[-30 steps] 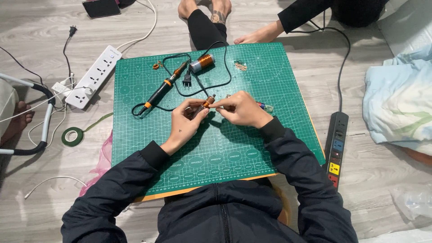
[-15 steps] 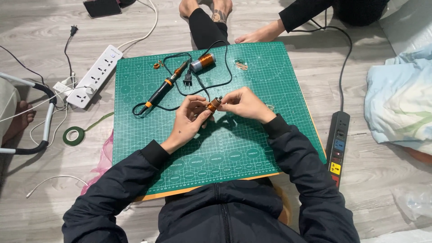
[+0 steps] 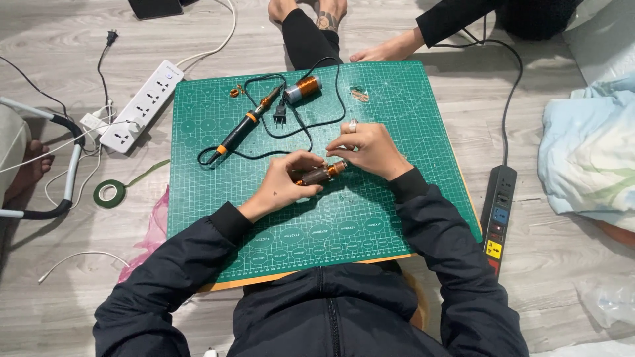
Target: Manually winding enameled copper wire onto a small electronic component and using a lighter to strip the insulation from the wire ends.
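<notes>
On the green cutting mat, which lies on the wooden floor, the person's left hand is curled closed around the near end of a small copper-wound coil, thumb and fingers wrapped over it. The right hand arches over the coil's far right end with its fingertips pinched down at the tip, a ring showing on one finger; whether it truly grips the coil or only a fine wire there cannot be told. The coil lies tilted just above the mat's middle, between the two hands. Farther away on the mat rests a soldering iron with a black and orange handle, its black cord looping around, and just right of its tip stands a spool of copper wire. A white power strip lies on the floor to the far left, a roll of green tape nearer, and a black power strip sits off the mat's right edge.
</notes>
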